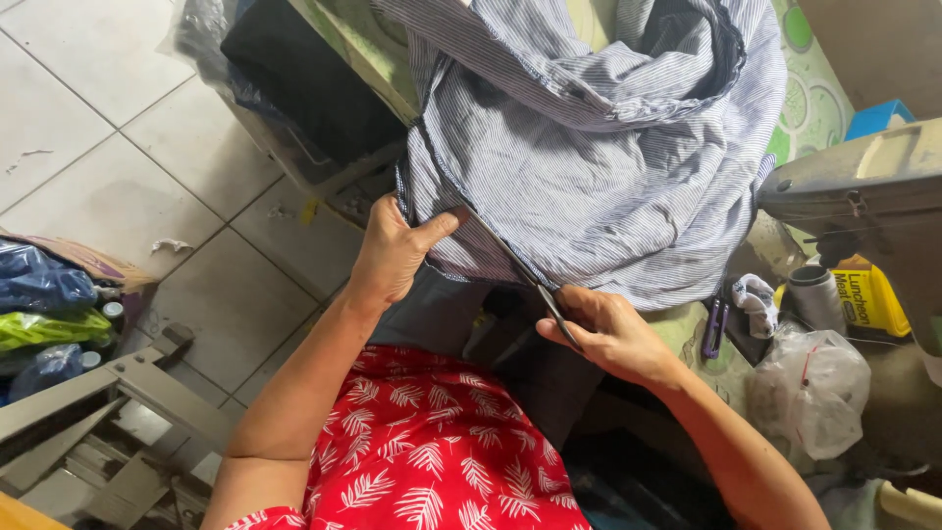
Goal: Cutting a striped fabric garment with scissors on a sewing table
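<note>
A blue-and-white striped garment (589,147) lies bunched on a table covered with a green patterned cloth (814,98). My left hand (392,250) pinches the garment's lower left edge, thumb on top of the fabric. My right hand (608,334) grips a pair of scissors (520,270), whose blades run up and left along the garment's hem toward my left thumb. A dark grey cloth (442,314) hangs below the striped fabric over my lap.
A sewing machine (863,196) stands at the right, with a thread spool (814,294), a yellow tin (868,299) and a clear plastic bag (810,388) beside it. Bags (39,294) and a metal frame (108,422) sit on the tiled floor at left.
</note>
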